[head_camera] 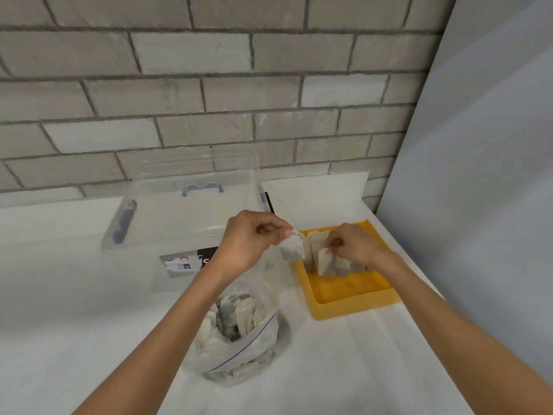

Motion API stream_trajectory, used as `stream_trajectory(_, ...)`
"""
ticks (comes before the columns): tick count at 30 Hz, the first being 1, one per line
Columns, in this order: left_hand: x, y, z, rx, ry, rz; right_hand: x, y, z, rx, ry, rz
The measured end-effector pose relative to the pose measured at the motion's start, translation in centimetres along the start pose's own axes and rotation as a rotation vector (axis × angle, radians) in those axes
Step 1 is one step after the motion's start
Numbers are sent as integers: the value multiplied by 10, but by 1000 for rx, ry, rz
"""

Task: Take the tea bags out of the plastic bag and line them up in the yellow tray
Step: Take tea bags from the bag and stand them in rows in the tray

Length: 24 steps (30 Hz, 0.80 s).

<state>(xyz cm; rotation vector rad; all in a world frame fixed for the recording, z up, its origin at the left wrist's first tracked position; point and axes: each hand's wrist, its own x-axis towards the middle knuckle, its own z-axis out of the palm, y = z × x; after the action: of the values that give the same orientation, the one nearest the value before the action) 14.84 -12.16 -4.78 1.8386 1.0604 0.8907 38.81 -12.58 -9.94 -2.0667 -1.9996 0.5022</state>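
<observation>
— Where are the tea bags (236, 313)?
— Lots sit in the plastic bag (263, 339) on the worktop (89, 295). A row (342, 266) stands at the 12 o'clock end of the yellow tray (344, 307). The tray is at 2 o'clock from the bag.
— And the hands?
— The left hand (248, 238) pinches the loose tea bag (291, 250) by its top. The right hand (353, 244) pinches the front tea bag (325, 262), which stands in the tray.
— How will they feel?
— Light, soft and easy to tear, I think. Hold the top edge gently.
</observation>
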Motion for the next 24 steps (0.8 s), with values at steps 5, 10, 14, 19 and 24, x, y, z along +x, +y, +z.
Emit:
stream_trajectory(5, 2, -3, 4, 2, -23, -14, 21, 15, 26, 9, -8, 47)
stream_trajectory(10, 3, -7, 4, 14, -22, -26, 30, 16, 33, 6, 59, 35)
stream_trajectory(14, 4, -8, 6, 0, -31, -29, 30, 18, 35, 8, 84, 26)
stream_trajectory(19, 7, -6, 12, -15, -45, -30, 29, 19, 34, -11, 100, -17)
stream_trajectory(24, 10, -6, 18, 30, -60, -10, 13, 12, 18, 67, 190, -14)
